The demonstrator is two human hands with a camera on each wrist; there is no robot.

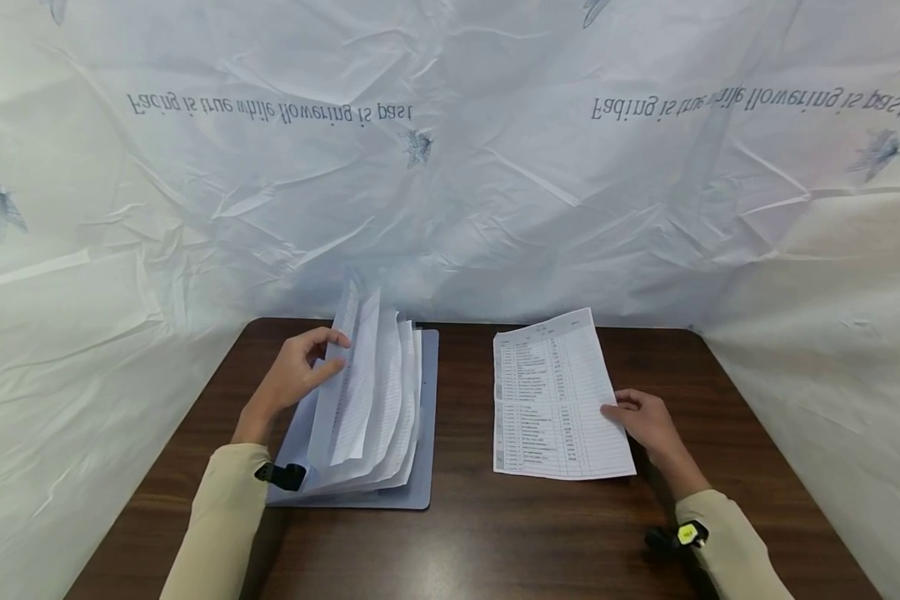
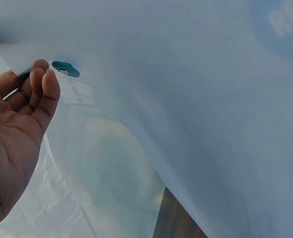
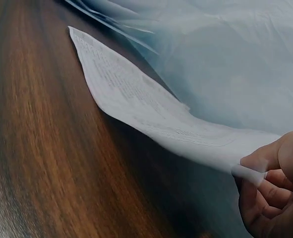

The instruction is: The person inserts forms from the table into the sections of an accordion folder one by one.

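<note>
Left of centre on the table lies a blue-grey plastic document folder [image 1: 429, 400], spread with several printed sheets [image 1: 390, 400] fanned up inside it. My left hand [image 1: 296, 367] pinches the raised, translucent front flap of the folder between thumb and fingers. Up close in the left wrist view, that flap [image 2: 210, 114] carries a teal snap button [image 2: 66, 69] beside the fingertips of the left hand [image 2: 22, 124]. Over on the right, my right hand [image 1: 651, 423] pinches the right edge of a printed table sheet [image 1: 547, 400]. The right wrist view shows this sheet [image 3: 131, 94] bowed, its held edge lifted off the table.
Both things are on a dark brown wooden table [image 1: 457, 550] with rounded far corners. White plastic sheeting [image 1: 465, 208] with printed words and flowers hangs behind the table and along both sides, close to its edges.
</note>
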